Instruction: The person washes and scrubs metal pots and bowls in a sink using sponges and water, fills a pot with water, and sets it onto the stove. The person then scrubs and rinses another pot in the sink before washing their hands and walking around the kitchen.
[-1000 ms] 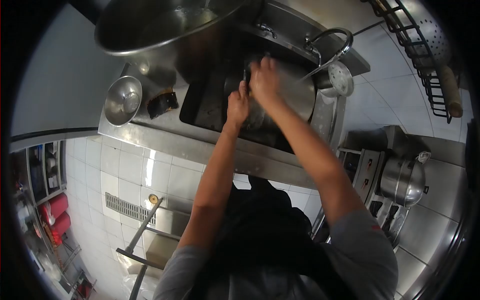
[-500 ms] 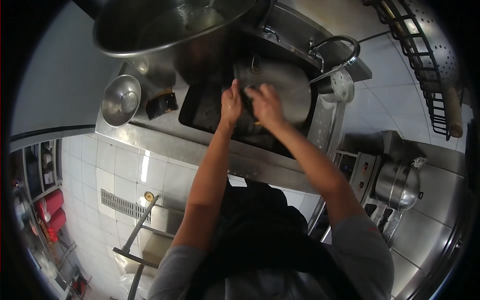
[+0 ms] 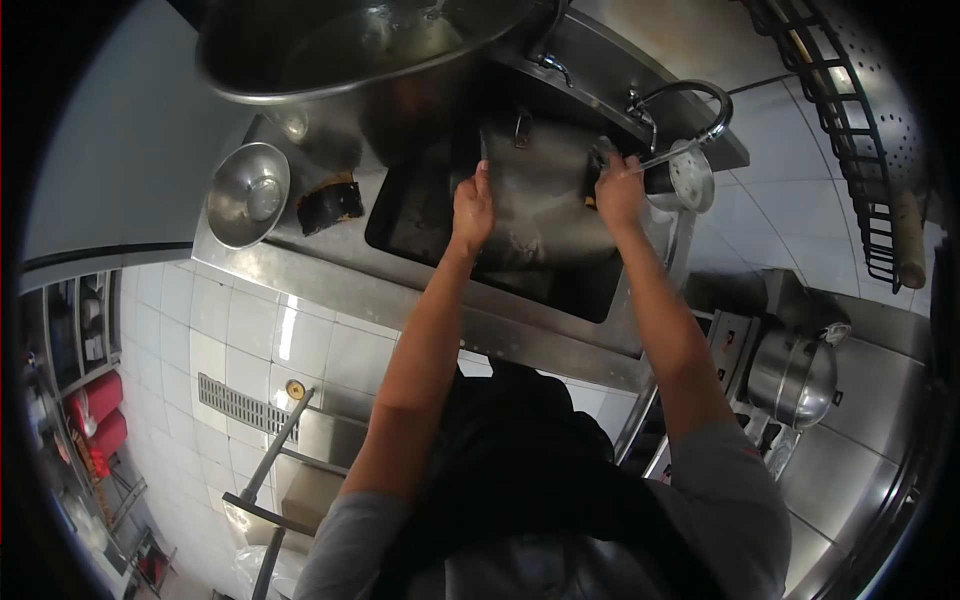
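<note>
A large stainless steel pot [image 3: 545,190] lies on its side across the dark sink basin [image 3: 400,215], its side handle facing up. My left hand [image 3: 473,210] is closed on the pot's rim at the left end, thumb pointing up. Near the opposite end, my right hand [image 3: 620,190] presses a dark scrubbing pad [image 3: 592,187] with a yellowish edge against the pot's side. My fingers partly cover the pad.
A huge metal pot [image 3: 400,85] stands at the back left. On the counter sit a steel bowl [image 3: 250,195] and a blackened, brown-edged block [image 3: 331,205]. A curved faucet [image 3: 715,105] reaches over a perforated strainer [image 3: 690,178] at the right.
My right hand has slid the pad rightward along the pot, from beside my left hand to the far end. My left hand stays on the rim.
</note>
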`<action>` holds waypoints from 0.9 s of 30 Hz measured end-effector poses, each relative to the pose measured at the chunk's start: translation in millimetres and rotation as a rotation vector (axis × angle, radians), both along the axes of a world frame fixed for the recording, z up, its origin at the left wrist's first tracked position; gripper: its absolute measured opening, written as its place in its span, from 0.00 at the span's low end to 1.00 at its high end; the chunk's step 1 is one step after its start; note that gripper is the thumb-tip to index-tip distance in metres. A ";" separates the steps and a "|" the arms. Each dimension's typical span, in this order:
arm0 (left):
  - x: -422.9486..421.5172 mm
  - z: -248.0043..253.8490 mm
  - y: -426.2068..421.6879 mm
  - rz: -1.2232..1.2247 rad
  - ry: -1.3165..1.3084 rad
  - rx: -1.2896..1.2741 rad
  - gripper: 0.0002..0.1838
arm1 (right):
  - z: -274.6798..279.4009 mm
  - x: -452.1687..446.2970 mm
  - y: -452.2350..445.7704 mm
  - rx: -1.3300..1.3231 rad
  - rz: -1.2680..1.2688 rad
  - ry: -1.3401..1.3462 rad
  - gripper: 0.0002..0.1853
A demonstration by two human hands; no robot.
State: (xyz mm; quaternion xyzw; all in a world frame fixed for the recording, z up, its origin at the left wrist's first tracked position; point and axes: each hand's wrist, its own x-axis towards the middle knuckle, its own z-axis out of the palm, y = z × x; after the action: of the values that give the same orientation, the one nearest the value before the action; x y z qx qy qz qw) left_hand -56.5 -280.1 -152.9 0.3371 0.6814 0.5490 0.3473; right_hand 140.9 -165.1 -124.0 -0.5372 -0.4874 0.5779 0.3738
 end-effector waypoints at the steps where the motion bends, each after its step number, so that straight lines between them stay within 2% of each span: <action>1: -0.6 -0.1 1.0 -0.002 0.001 -0.001 0.36 | 1.0 -7.7 5.4 0.431 0.078 -0.655 0.10; 2: 0.0 0.4 -0.1 -0.006 -0.024 -0.003 0.36 | 5.1 -22.1 -1.1 0.853 0.159 -1.314 0.13; 4: -0.9 2.0 -1.0 -0.009 -0.044 -0.002 0.36 | -20.1 -75.3 -41.7 0.842 0.111 -0.965 0.16; 5: -0.9 4.0 -1.2 -0.024 -0.115 0.009 0.36 | -15.8 -77.5 -58.5 0.842 0.105 -0.965 0.16; 7: -2.5 5.7 -0.7 -0.054 -0.180 0.021 0.37 | -4.2 -76.3 -88.4 1.080 0.234 -0.823 0.08; 8: -5.0 3.2 0.0 -0.069 -0.140 -0.021 0.36 | 0.6 -50.3 -78.8 1.221 0.262 -0.853 0.07; 9: -7.4 1.1 0.5 -0.080 -0.101 -0.064 0.35 | -3.0 -24.6 -59.0 0.675 0.216 -0.621 0.08; 10: -5.7 0.2 0.5 -0.078 -0.100 -0.066 0.35 | -6.7 0.9 -39.5 0.189 0.007 -0.389 0.10; 11: -2.1 -0.6 1.9 -0.023 -0.028 -0.039 0.35 | -6.1 19.9 -17.9 0.046 -0.068 -0.200 0.09; 12: 1.4 -1.6 1.7 0.022 0.043 -0.014 0.36 | -4.6 23.5 -2.5 0.216 -0.011 -0.360 0.07; 13: 3.0 -0.6 0.8 0.010 0.043 -0.018 0.36 | -0.8 15.8 3.9 0.637 0.063 -0.873 0.06; 14: 2.3 3.2 1.3 -0.010 -0.006 -0.050 0.36 | -7.6 -9.0 5.3 0.839 0.074 -1.079 0.05; 16: 0.4 -0.2 2.0 -0.035 -0.045 -0.086 0.36 | -27.0 -70.6 -22.5 0.982 0.046 -0.985 0.04; 17: 2.0 -9.9 5.3 -0.006 -0.064 -0.046 0.36 | -10.0 -88.2 -54.5 1.098 0.089 -1.039 0.08; 18: 2.9 -13.8 7.8 0.020 -0.083 -0.004 0.36 | -4.7 -78.6 -75.4 1.096 0.077 -1.043 0.08; 20: -4.4 -6.2 5.4 -0.043 -0.086 -0.023 0.35 | -0.6 -64.0 -100.6 1.118 0.190 -0.781 0.17; 21: -4.9 -2.9 2.6 -0.087 -0.096 -0.048 0.35 | -13.8 -27.8 -94.5 1.104 0.228 -0.819 0.22; 22: -4.4 -2.3 1.8 -0.078 -0.114 -0.005 0.33 | -8.0 1.9 -83.9 1.019 0.252 -0.988 0.23; 23: -4.8 -2.3 2.6 -0.083 -0.108 -0.001 0.33 | -10.3 30.0 -61.5 1.038 0.157 -1.162 0.25; 25: 1.8 -1.7 4.8 0.021 0.078 0.020 0.32 | -1.3 76.9 -9.9 0.556 0.070 -0.724 0.26; 26: 5.1 -1.7 5.9 0.001 0.078 0.027 0.32 | 29.5 84.8 0.3 1.038 0.133 -1.139 0.25; 27: 2.2 -0.6 8.6 -0.004 0.033 0.051 0.32 | 51.4 81.5 9.1 1.041 0.115 -1.144 0.25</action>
State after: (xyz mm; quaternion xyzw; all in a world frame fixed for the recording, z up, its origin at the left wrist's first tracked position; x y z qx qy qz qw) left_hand -54.3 -271.5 -153.5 0.3560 0.6722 0.5601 0.3283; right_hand 222.4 -155.9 -72.6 -0.4813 -0.8404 -0.0743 0.2378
